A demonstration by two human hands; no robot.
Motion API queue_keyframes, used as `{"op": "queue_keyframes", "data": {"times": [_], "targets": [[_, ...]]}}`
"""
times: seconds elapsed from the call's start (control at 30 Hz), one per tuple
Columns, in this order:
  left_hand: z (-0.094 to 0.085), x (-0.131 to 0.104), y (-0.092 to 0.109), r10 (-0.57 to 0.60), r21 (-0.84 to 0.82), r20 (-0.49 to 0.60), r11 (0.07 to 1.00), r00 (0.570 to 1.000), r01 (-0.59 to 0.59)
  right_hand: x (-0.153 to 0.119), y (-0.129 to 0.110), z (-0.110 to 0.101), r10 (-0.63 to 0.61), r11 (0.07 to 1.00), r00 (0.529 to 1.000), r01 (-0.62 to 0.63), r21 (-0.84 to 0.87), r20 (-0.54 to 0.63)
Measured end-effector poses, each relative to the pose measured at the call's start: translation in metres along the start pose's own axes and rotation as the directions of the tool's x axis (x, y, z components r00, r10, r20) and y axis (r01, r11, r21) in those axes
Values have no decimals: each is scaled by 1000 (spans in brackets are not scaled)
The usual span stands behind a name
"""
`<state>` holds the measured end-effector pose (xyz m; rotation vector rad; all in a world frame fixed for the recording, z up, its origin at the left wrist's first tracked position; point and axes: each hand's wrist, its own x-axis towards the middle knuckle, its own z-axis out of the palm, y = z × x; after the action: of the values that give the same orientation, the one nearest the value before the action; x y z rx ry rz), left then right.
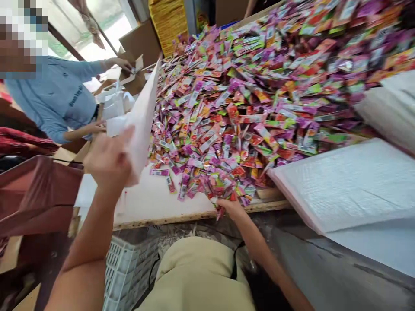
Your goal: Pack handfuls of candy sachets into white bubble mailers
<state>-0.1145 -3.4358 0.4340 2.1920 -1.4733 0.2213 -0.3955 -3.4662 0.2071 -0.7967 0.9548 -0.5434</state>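
My left hand (110, 157), smeared by motion, is closed on the lower edge of a flat white bag (144, 116). The bag stands tilted upright over the table's left side, and I cannot see into it. At the table's front edge my right hand (231, 208) is closed around a few small colourful packets (220, 211). The rest of the pile of packets (227, 112), purple, red, orange and green, spreads over the white tabletop (152, 201) just beyond that hand.
White, shiny flat bags (353, 181) lie stacked at the right, overhanging the table edge. A person in a blue sweater (71, 97) works at the left beside cardboard boxes (142, 43). Below the table sits a white plastic crate (125, 268). Yellow packages (168, 23) are stacked behind.
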Motion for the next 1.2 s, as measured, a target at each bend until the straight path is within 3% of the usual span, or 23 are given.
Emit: {"op": "queue_keyframes", "data": {"times": [0.03, 0.1, 0.17, 0.23, 0.3, 0.4, 0.5, 0.57, 0.63, 0.7, 0.77, 0.87, 0.97, 1.07, 1.13, 1.2], "targets": [[0, -21, -15, -18, 74, 37, 997, 999, 15, -1, -2, 0, 25, 1000, 1000, -25, -15, -4], [21, -65, -38, -98, 221, 216, 974, 972, 49, -3, -6, 1, 53, 998, 998, -54, -45, -19], [61, -106, -52, -227, 314, 457, 946, 860, 83, -5, -9, 2, 66, 993, 997, -70, -93, -46], [105, -141, -58, -294, 270, 585, 949, 756, 160, -8, -10, 5, 47, 982, 996, -61, -180, -81], [139, -163, -58, -316, 154, 583, 947, 748, 280, -11, -12, 12, -15, 952, 996, -13, -306, -88], [165, -172, -55, -347, -102, 542, 877, 765, 470, -11, -15, 34, -217, 869, 976, 204, -452, 25], [168, -167, -59, -342, -375, 563, 705, 752, 602, 0, -13, 60, -412, 708, 863, 505, -494, 292], [164, -162, -64, -331, -471, 570, 618, 752, 629, 13, -5, 71, -441, 578, 777, 628, -520, 449], [160, -159, -69, -366, -506, 559, 561, 744, 655, 24, 6, 75, -412, 457, 742, 670, -584, 529], [154, -157, -70, -424, -553, 520, 495, 742, 670, 31, 15, 75, -347, 337, 753, 656, -675, 559], [147, -157, -66, -452, -596, 459, 482, 765, 643, 34, 18, 76, -278, 224, 792, 603, -766, 543], [139, -162, -54, -396, -548, 355, 646, 846, 532, 38, 6, 85, -194, 147, 886, 450, -881, 420], [135, -170, -43, -309, -439, 288, 798, 906, 412, 47, -11, 98, -110, 210, 947, 320, -924, 303], [134, -172, -41, -309, -412, 290, 814, 906, 410, 49, -15, 110, -87, 189, 973, 227, -955, 214], [132, -165, -43, -356, -424, 279, 787, 892, 447, 40, -7, 117, -105, 84, 979, 185, -979, 176], [131, -154, -46, -390, -427, 246, 778, 887, 461, 25, 6, 123, -131, -41, 965, 225, -973, 229]]}}
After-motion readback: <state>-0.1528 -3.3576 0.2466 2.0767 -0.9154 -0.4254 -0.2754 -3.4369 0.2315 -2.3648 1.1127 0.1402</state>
